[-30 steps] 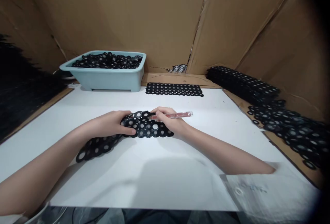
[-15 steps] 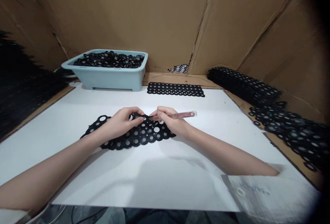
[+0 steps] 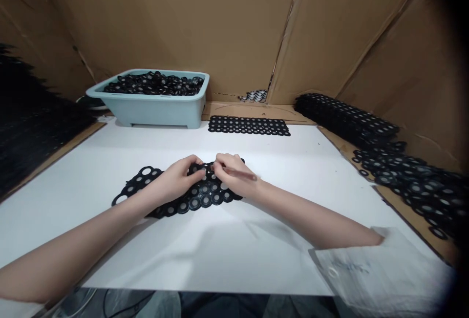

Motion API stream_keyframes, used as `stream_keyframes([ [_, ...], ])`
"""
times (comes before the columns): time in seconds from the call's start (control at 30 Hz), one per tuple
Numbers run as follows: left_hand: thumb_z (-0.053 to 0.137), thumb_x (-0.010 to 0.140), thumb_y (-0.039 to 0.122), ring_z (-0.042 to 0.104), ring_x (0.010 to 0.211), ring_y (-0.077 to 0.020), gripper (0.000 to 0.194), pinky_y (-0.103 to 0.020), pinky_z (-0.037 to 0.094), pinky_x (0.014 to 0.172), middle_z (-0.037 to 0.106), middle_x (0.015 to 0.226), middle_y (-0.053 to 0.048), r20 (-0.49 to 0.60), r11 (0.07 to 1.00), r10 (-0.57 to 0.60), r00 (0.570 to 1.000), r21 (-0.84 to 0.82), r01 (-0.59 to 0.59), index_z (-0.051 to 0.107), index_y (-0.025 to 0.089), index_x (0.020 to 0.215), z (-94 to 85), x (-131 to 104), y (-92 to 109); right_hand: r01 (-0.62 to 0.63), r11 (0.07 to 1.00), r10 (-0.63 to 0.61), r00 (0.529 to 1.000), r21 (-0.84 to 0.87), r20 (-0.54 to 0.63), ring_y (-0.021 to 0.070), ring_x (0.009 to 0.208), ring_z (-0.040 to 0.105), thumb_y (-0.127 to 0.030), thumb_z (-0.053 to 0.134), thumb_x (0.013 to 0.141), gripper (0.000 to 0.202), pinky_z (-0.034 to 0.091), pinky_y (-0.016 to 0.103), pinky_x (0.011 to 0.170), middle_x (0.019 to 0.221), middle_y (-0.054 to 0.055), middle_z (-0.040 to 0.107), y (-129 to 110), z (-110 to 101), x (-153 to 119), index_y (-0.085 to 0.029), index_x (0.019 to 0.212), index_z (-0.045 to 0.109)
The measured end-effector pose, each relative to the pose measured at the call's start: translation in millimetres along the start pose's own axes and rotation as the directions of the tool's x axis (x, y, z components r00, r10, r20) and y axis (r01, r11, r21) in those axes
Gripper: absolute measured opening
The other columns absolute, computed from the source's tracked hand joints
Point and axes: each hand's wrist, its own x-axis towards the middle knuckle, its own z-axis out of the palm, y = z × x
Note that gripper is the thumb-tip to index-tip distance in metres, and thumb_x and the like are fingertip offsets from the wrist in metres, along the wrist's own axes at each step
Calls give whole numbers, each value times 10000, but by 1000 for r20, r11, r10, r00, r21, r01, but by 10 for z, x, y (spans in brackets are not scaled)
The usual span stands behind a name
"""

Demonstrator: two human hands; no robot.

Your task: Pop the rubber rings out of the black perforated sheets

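Observation:
On the white table (image 3: 227, 254) lies a black sheet of joined rings (image 3: 194, 203), its rows of round cells mostly filled with pale discs. A few cells at its left end look like open holes. My left hand (image 3: 180, 177) pinches the sheet's far edge near the middle, thumb and fingers closed. Just to its right, my right hand (image 3: 234, 174) is closed round a slim tool with a reddish-brown handle (image 3: 242, 174). The handle slants back over the hand towards the wrist. The tool's tip is at the sheet's far edge, hidden by my fingers.
Behind, a light blue tub (image 3: 157, 110) is heaped with black ring pieces (image 3: 154, 83). A flat ring sheet (image 3: 249, 125) lies near the back edge. Stacked sheets (image 3: 344, 117) and loose ring pieces (image 3: 417, 181) line the right. A dark pile (image 3: 32, 108) stands left; cardboard walls (image 3: 227, 30) surround the table.
My right hand has turned and shifted slightly left, so the tool's handle now points down to the right rather than slightly up. The sheet has moved a little under my left hand.

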Motion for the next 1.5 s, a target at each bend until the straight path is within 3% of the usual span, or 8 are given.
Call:
stream_keyframes([
  [0.17, 485, 712, 370, 514, 820, -190, 251, -293, 374, 721, 559, 845, 0, 93, 998, 48, 994, 25, -51, 470, 200, 895, -68, 33, -44, -111, 963, 75, 986, 246, 152, 133, 743, 493, -250, 326, 805, 214, 367, 266, 661, 807, 8, 521, 76, -87, -30, -180, 637, 438],
  [0.33, 512, 684, 344, 523, 735, -169, 359, -273, 392, 648, 565, 815, 6, 60, 993, -91, 994, -65, 95, 421, 208, 1003, -39, 23, 14, -64, 991, 50, 991, 118, 121, 152, 817, 471, -229, 349, 792, 207, 364, 304, 730, 824, 20, 518, 85, -50, -17, -179, 612, 439],
  [0.53, 524, 655, 348, 497, 638, -167, 419, -270, 377, 582, 487, 649, 31, -67, 992, -129, 989, -17, 128, 436, 190, 1033, 53, -17, 24, -34, 998, 38, 997, -53, 66, 157, 844, 441, -220, 342, 819, 201, 323, 314, 752, 793, 19, 517, 22, 25, -31, -182, 638, 420],
  [0.87, 514, 662, 375, 533, 828, -196, 385, -281, 399, 700, 573, 871, -5, -121, 987, -140, 983, -99, 128, 466, 191, 997, 6, -67, 102, 163, 908, -206, 976, -387, -71, 177, 824, 391, -195, 343, 835, 175, 275, 315, 712, 800, 55, 511, -91, 36, -45, -176, 694, 445],
  [1.0, 504, 672, 387, 543, 833, -196, 388, -281, 406, 703, 584, 887, -9, -84, 991, -95, 992, -101, 86, 467, 190, 1004, -38, -46, 94, 73, 968, -86, 995, -239, -46, 170, 823, 414, -213, 362, 814, 202, 305, 314, 727, 745, 31, 515, -91, -60, -6, -181, 631, 442],
  [1.13, 541, 637, 479, 544, 782, -218, 401, -297, 398, 655, 595, 857, -35, 76, 991, -14, 997, 135, 4, 517, 187, 912, -59, -16, 0, -100, 991, 93, 993, 92, 78, 167, 833, 478, -237, 368, 784, 238, 366, 308, 728, 782, 25, 538, -16, -162, -14, -178, 577, 468],
  [1.3, 524, 644, 509, 552, 712, -221, 356, -301, 381, 604, 611, 777, -47, 141, 979, -48, 989, 201, 19, 566, 180, 774, -40, 25, -124, -160, 939, 96, 972, 303, 216, 148, 768, 530, -220, 388, 762, 214, 411, 300, 698, 874, 30, 548, 79, -216, -47, -168, 567, 459],
  [1.5, 549, 635, 453, 567, 715, -220, 327, -303, 394, 617, 634, 772, -35, 182, 994, -107, 977, 55, 99, 584, 172, 798, -34, 17, -41, -109, 982, 75, 974, 155, 214, 175, 876, 481, -221, 405, 760, 225, 383, 345, 785, 857, 26, 534, 96, -189, -59, -185, 564, 510],
])
